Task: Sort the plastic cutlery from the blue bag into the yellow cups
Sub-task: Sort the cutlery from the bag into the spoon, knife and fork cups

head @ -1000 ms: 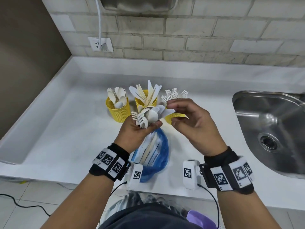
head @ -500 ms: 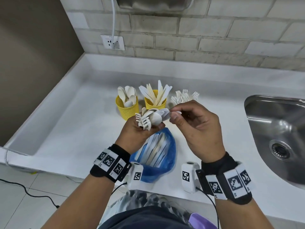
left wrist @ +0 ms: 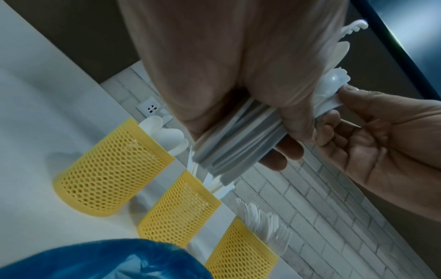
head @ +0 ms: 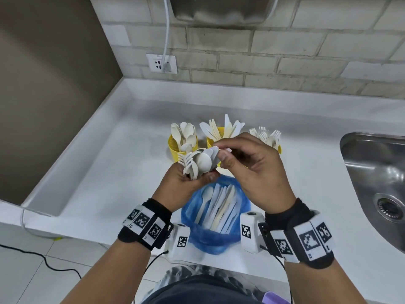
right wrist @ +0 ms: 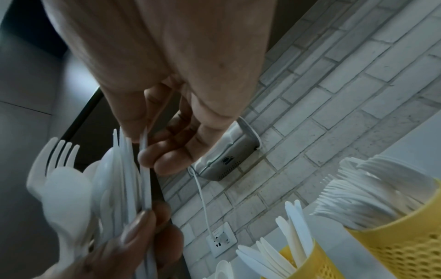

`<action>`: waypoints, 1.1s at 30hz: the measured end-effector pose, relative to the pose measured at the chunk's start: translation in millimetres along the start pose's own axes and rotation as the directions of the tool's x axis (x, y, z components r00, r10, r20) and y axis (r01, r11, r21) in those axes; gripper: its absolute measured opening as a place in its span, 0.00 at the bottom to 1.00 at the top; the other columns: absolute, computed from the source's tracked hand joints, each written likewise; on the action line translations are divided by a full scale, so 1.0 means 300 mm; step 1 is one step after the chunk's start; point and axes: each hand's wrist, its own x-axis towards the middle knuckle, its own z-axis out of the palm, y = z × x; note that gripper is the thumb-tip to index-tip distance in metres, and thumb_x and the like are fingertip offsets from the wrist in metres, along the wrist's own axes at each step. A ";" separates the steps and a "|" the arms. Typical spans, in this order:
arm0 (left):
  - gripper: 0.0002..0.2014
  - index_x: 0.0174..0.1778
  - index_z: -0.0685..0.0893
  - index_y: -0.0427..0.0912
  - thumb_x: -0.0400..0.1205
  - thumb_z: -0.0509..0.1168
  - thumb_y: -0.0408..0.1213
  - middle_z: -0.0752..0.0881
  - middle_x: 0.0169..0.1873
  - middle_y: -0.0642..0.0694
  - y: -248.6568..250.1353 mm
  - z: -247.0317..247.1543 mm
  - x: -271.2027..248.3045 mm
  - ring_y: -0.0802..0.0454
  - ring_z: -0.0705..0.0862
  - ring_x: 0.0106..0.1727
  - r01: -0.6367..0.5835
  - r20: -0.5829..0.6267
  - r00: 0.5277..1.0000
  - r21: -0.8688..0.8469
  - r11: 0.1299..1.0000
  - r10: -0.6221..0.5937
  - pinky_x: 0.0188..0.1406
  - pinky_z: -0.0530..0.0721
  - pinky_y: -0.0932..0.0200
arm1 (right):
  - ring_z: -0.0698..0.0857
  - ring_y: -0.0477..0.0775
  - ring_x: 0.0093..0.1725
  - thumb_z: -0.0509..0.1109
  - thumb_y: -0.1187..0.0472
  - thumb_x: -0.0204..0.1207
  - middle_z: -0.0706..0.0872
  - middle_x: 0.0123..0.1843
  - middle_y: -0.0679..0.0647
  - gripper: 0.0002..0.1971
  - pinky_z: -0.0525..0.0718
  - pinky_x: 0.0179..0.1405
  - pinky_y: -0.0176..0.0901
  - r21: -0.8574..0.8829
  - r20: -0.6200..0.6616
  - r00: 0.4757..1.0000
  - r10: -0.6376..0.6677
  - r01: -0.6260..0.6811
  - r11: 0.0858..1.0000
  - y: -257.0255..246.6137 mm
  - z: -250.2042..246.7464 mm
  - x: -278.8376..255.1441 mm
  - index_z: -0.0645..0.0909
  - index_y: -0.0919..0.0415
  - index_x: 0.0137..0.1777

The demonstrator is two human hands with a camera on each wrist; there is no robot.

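Observation:
My left hand grips a bundle of white cutlery by the handles, with fork, spoon and knife heads fanned upward. My right hand pinches one flat white piece at the bundle's right side between thumb and forefinger. The blue bag lies open below my hands with more cutlery inside. Behind stand three yellow mesh cups: a spoon cup, a knife cup and a fork cup. The left wrist view shows the handles above the cups.
A steel sink is sunk into the white counter at the right. The brick wall carries a socket with a plugged cable. A brown side wall closes the counter's left. The counter's front edge runs just under my wrists.
My right hand's fingertips have drawn in closer to the bundle's top. The left hand still holds the bundle in the same place. The head view has shifted slightly.

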 end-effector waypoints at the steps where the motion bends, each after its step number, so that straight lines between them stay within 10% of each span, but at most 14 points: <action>1: 0.15 0.53 0.89 0.58 0.78 0.78 0.31 0.93 0.47 0.60 -0.003 -0.014 -0.002 0.61 0.90 0.53 0.010 0.009 1.000 0.008 1.000 -0.010 0.55 0.86 0.64 | 0.90 0.55 0.50 0.75 0.67 0.83 0.88 0.51 0.49 0.10 0.90 0.50 0.51 -0.011 0.029 1.000 -0.002 0.002 1.000 -0.002 0.007 0.008 0.91 0.58 0.61; 6: 0.10 0.48 0.92 0.62 0.75 0.78 0.41 0.94 0.46 0.52 -0.009 -0.086 0.002 0.51 0.92 0.53 0.057 0.069 0.996 -0.016 0.998 -0.056 0.57 0.89 0.52 | 0.91 0.58 0.49 0.74 0.67 0.84 0.88 0.52 0.56 0.10 0.91 0.50 0.61 -0.056 0.101 0.994 -0.030 0.036 0.998 -0.014 0.049 0.056 0.91 0.57 0.61; 11: 0.11 0.52 0.92 0.46 0.76 0.78 0.43 0.95 0.47 0.47 -0.043 -0.133 0.011 0.46 0.93 0.54 0.094 0.051 0.994 0.018 0.995 -0.095 0.60 0.89 0.53 | 0.91 0.59 0.43 0.74 0.65 0.84 0.86 0.48 0.51 0.06 0.90 0.44 0.64 -0.052 -0.017 0.999 -0.040 0.039 0.998 -0.001 0.090 0.084 0.91 0.59 0.56; 17: 0.07 0.47 0.88 0.36 0.79 0.77 0.35 0.91 0.34 0.48 -0.072 -0.160 0.003 0.55 0.88 0.37 0.104 0.044 0.994 0.010 0.994 -0.105 0.41 0.83 0.68 | 0.91 0.57 0.40 0.73 0.67 0.84 0.85 0.46 0.50 0.06 0.90 0.44 0.50 -0.019 -0.092 0.996 0.002 -0.004 1.000 -0.001 0.136 0.090 0.90 0.61 0.57; 23: 0.15 0.51 0.88 0.39 0.76 0.75 0.47 0.90 0.35 0.52 -0.085 -0.157 0.016 0.51 0.87 0.38 0.113 0.076 0.991 0.010 0.994 -0.114 0.48 0.87 0.59 | 0.88 0.49 0.40 0.66 0.61 0.90 0.86 0.43 0.61 0.13 0.84 0.43 0.32 -0.071 0.026 0.995 0.098 -0.096 0.993 0.022 0.134 0.112 0.89 0.67 0.53; 27: 0.14 0.52 0.88 0.39 0.77 0.74 0.45 0.90 0.35 0.52 -0.093 -0.148 0.033 0.53 0.88 0.38 0.123 0.083 0.989 0.009 0.992 -0.124 0.46 0.86 0.61 | 0.85 0.64 0.44 0.64 0.50 0.88 0.84 0.43 0.60 0.16 0.85 0.45 0.62 -0.197 0.063 0.994 0.086 -0.072 0.978 0.073 0.131 0.136 0.88 0.61 0.49; 33: 0.02 0.49 0.88 0.44 0.83 0.73 0.38 0.91 0.34 0.52 -0.092 -0.173 0.032 0.56 0.86 0.34 0.147 0.072 0.986 0.085 0.985 -0.153 0.39 0.83 0.67 | 0.87 0.59 0.37 0.62 0.56 0.87 0.87 0.37 0.59 0.12 0.87 0.45 0.65 -0.074 -0.221 0.966 0.132 -0.152 0.986 0.089 0.123 0.155 0.82 0.61 0.46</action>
